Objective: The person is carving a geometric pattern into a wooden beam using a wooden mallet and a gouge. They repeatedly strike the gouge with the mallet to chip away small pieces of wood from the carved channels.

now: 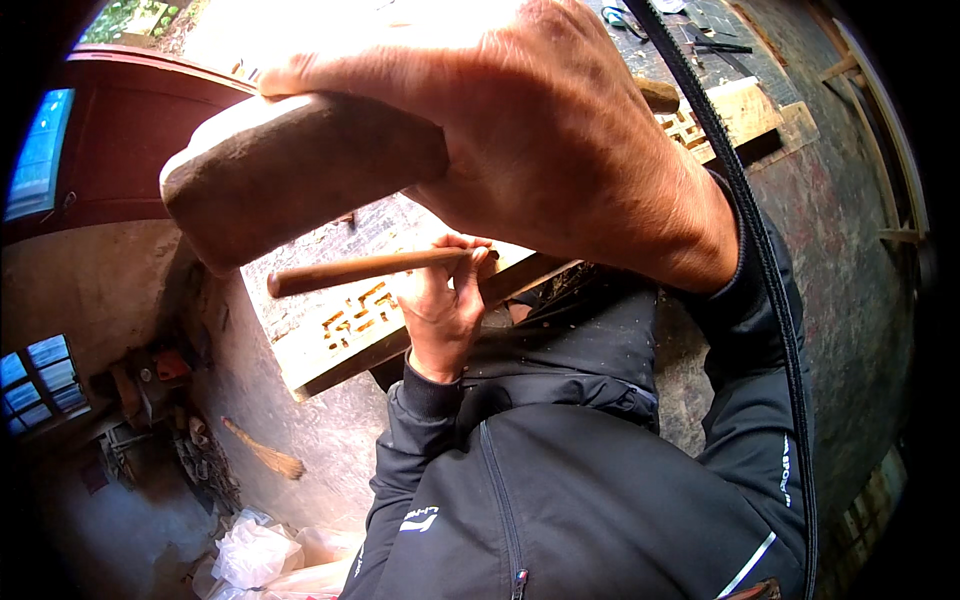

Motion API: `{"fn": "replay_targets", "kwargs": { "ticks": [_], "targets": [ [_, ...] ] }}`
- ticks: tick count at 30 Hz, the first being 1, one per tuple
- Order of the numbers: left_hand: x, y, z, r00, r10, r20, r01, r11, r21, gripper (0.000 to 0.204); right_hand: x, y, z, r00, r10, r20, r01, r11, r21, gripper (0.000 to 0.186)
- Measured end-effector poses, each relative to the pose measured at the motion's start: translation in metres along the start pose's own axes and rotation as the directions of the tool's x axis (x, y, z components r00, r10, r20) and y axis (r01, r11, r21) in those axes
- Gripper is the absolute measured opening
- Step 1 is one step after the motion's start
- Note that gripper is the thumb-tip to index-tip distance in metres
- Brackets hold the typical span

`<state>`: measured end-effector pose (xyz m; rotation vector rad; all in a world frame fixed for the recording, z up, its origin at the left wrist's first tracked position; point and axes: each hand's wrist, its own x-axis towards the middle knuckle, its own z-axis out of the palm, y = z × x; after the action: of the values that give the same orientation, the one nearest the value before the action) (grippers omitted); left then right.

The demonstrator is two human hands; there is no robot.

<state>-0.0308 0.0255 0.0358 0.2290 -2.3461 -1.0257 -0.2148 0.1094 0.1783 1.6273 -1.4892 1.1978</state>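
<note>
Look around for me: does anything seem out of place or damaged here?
Little stands out. A broom appears to lie on the floor instead of standing up, and pale flecks dot the dark trousers. The openings in the board look regular, so probably deliberate, not damage.

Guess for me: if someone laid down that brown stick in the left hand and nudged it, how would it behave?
The brown stick would probably roll if nudged sideways, since it looks rounded. It seems stiff, like wood, as it runs straight well past the left hand. Its smooth-looking surface might feel slightly slippery.
</note>
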Motion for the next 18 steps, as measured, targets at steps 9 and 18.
{"fn": "replay_targets", "kwargs": {
  "ticks": [9,18],
  "targets": [
    [0.011,-0.005,-0.001,0.990,-0.030,0.136,0.022,0.998,0.065,0.027,0.009,0.010,-0.034,0.999,-0.044,0.014,0.044,0.998,-0.034,0.054],
    [0.024,0.008,-0.005,0.987,0.019,0.160,-0.042,0.989,0.141,0.023,0.011,0.013,-0.046,0.999,-0.032,0.043,0.036,0.996,-0.081,0.055]
  ]
}}
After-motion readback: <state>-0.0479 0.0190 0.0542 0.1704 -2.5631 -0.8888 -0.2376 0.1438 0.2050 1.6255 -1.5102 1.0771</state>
